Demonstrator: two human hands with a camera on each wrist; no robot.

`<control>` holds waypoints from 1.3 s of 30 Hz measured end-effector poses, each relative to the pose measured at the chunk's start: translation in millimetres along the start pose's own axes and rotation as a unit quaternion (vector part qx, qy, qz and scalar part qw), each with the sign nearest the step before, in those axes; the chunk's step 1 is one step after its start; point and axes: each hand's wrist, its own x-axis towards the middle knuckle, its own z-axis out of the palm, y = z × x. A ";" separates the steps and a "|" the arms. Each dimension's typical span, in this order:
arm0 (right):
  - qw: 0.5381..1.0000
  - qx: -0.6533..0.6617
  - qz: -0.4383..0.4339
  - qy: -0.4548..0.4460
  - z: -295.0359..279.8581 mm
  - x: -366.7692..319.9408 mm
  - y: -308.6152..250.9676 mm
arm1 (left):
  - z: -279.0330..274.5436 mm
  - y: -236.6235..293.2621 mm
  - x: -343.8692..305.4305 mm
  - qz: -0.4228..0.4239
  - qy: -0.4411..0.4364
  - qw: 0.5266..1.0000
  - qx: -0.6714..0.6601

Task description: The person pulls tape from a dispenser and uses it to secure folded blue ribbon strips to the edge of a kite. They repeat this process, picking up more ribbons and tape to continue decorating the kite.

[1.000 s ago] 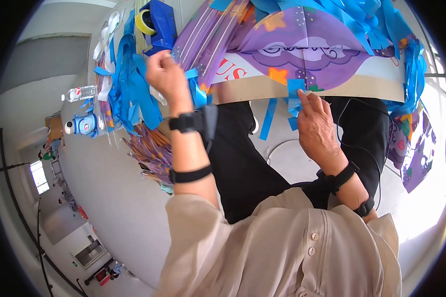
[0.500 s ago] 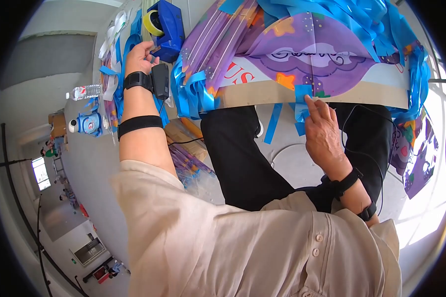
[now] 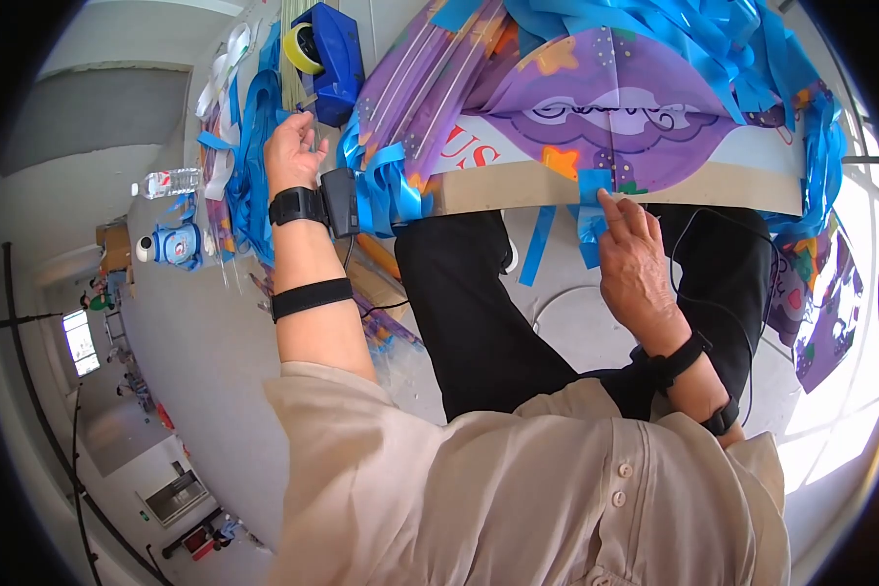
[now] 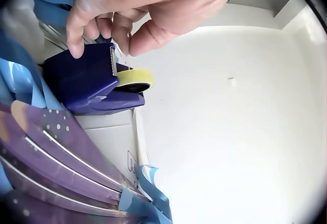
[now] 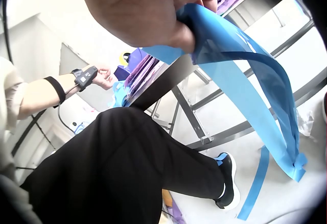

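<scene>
My left hand is beside the blue tape dispenser. In the left wrist view, its thumb and a fingertip come together at the dispenser's toothed edge, with a thin clear bit of tape at their tips; the roll is yellow. My right hand pinches a folded blue ribbon at the table's tan front edge, below an orange star on the purple printed sheet. In the right wrist view, the ribbon hangs in a loop from my right thumb and fingers.
Purple strips with pale sticks and blue ribbons lie on the table. More ribbons, a water bottle and a blue-white bottle are at the left. A blue strip lies below the table edge.
My left hand swung left to the dispenser, then drew back slightly toward my body. My right hand has stayed on the blue ribbon at the edge.
</scene>
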 end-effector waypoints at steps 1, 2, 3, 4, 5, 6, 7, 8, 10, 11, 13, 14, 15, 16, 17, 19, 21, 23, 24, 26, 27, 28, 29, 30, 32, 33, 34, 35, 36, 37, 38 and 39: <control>1.000 0.003 0.000 0.001 0.4 -0.2 0.1 | -0.5 -3.1 2.9 -0.030 0.005 1.000 0.006; 1.000 0.003 -0.001 0.002 0.9 -0.4 0.4 | -0.8 -5.7 4.8 -0.030 0.005 1.000 0.005; 1.000 0.004 0.000 0.004 1.5 -0.4 0.6 | -0.9 -8.0 6.9 -0.060 -0.001 0.998 -0.002; 1.000 0.005 0.001 0.005 1.9 -0.6 0.7 | -0.6 -9.4 9.6 -0.091 -0.008 0.996 -0.009; 1.000 0.005 0.000 0.005 2.0 -0.9 0.6 | 1.1 -7.9 10.0 -0.091 -0.008 0.996 -0.010; 1.000 0.004 0.000 0.008 2.2 -1.0 0.8 | 3.5 -5.5 11.0 -0.088 -0.007 0.996 0.028; 1.000 0.005 -0.001 0.010 2.4 -1.3 0.7 | 5.9 -3.2 11.4 -0.084 -0.007 0.994 0.066; 1.000 0.005 -0.002 0.011 3.0 -1.8 0.2 | 1.8 -3.0 18.1 -0.083 -0.005 0.994 0.066; 1.000 0.010 0.000 0.020 4.4 -2.0 0.6 | -12.3 -4.7 41.6 -0.035 -0.112 0.988 0.103; 1.000 0.011 -0.001 0.021 4.1 -2.3 0.4 | -15.9 -5.5 50.9 -0.033 -0.111 0.988 0.104; 1.000 0.010 -0.003 0.021 3.0 -2.4 0.3 | -18.7 -4.8 62.4 0.000 -0.201 0.970 0.134; 1.000 0.011 -0.004 0.023 3.2 -2.5 0.4 | -19.6 -3.2 59.8 0.003 -0.201 0.970 0.135; 1.000 0.008 -0.004 0.022 4.0 -3.3 -0.2 | -21.7 -2.6 56.1 0.048 -0.252 0.949 0.185; 1.000 0.004 -0.004 0.022 4.5 -2.8 0.2 | -21.5 -1.2 53.8 0.093 -0.303 0.920 0.232; 1.000 0.003 -0.004 0.024 4.6 -2.2 1.2 | -26.2 -8.3 91.8 -0.068 -0.268 0.951 0.139; 1.000 -0.001 -0.007 0.016 5.0 -3.5 1.0 | -35.7 -35.4 127.3 0.038 -0.242 0.926 0.288; 1.000 0.008 -0.008 0.021 6.2 -3.9 2.7 | -29.5 -51.7 112.3 0.105 -0.136 0.918 0.359; 1.000 0.017 -0.003 0.020 5.6 -5.5 4.0 | -10.1 -54.4 65.9 0.063 0.019 0.981 0.180; 1.000 0.013 -0.005 0.018 4.7 -5.7 4.1 | 12.0 -34.0 0.4 0.028 0.120 0.991 0.052; 1.000 0.011 -0.005 0.015 4.2 -4.9 1.7 | 19.3 -17.3 -62.4 0.054 0.081 0.994 0.058; 1.000 0.027 -0.001 0.012 4.3 -4.8 1.6 | 18.6 -17.9 -80.2 0.079 0.039 0.994 0.063; 0.999 0.042 0.006 0.008 3.8 -5.9 2.5 | 17.7 -24.2 -90.4 0.071 -0.025 0.996 0.041; 0.999 0.038 0.016 0.005 2.9 -6.2 3.8 | 23.0 -28.0 -113.2 0.049 -0.083 0.995 0.027; 0.999 0.045 0.010 0.006 1.9 -6.5 4.6 | 32.0 -35.3 -138.1 0.023 -0.141 0.990 0.012; 0.999 0.048 0.011 0.004 -0.1 -8.2 5.9 | 50.1 -63.9 -164.1 -0.056 -0.244 0.968 -0.031; 0.999 0.048 0.010 0.001 -0.6 -9.0 5.9 | 59.6 -79.0 -174.8 -0.108 -0.295 0.948 -0.043; 0.999 0.050 0.006 -0.002 -0.4 -9.6 5.8 | 68.3 -93.0 -185.4 -0.158 -0.343 0.924 -0.054; 0.999 0.051 0.009 0.001 1.3 -10.5 6.2 | 78.2 -103.4 -197.0 -0.172 -0.349 0.920 -0.036; 0.999 0.049 0.014 -0.001 1.1 -11.2 6.6 | 88.0 -112.1 -208.0 -0.185 -0.356 0.916 -0.017; 0.999 0.048 0.014 -0.007 0.8 -11.4 6.9 | 96.5 -119.2 -216.5 -0.188 -0.336 0.923 -0.007; 0.999 0.047 0.014 -0.012 0.7 -11.3 7.2 | 102.3 -123.6 -222.2 -0.195 -0.337 0.921 0.009; 0.999 0.045 0.015 -0.013 0.9 -11.8 7.2 | 106.4 -127.7 -226.2 -0.197 -0.334 0.922 0.021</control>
